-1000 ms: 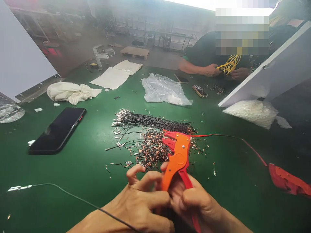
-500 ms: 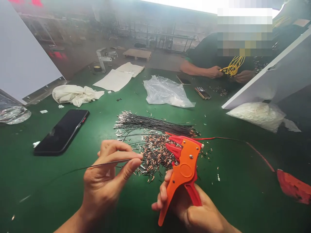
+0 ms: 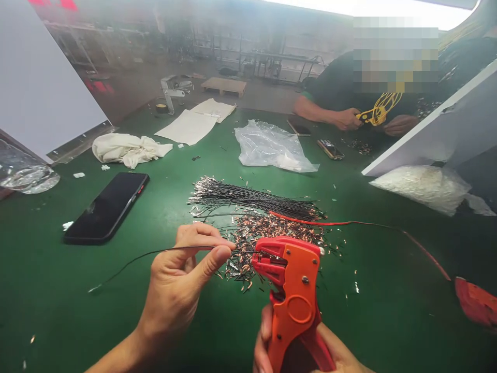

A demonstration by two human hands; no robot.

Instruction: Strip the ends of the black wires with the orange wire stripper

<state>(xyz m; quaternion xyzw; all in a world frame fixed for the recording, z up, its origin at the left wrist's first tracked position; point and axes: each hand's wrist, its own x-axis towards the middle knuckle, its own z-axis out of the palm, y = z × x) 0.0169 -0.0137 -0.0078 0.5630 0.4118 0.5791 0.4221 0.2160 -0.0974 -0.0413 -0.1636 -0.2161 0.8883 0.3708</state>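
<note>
Between thumb and fingers, my left hand [image 3: 180,277] pinches a thin black wire [image 3: 149,252]. Its tail curves down to the left and ends in a silvery tip; the other end reaches the jaws of the wire stripper [image 3: 298,282]. My right hand [image 3: 266,336] is wrapped round the handles of this orange and red tool. Whether the jaws bite the wire I cannot tell. Behind the tool lies a heap of short black and copper-coloured wire scraps [image 3: 248,228]. Beyond it is a bundle of black wires [image 3: 252,197] with silvery ends at the left.
A black phone [image 3: 106,207] lies at left, near a white cloth [image 3: 126,149]. Further back are paper sheets [image 3: 188,127] and a clear plastic bag [image 3: 272,147]. A red strip [image 3: 330,223] runs right. Across the table, a person's hands [image 3: 347,119] hold a yellow tool and yellow wires.
The wire stripper has moved down and left, its jaws now at the wire's end. My left hand has shifted slightly right in view. The whole view has shifted a little.
</note>
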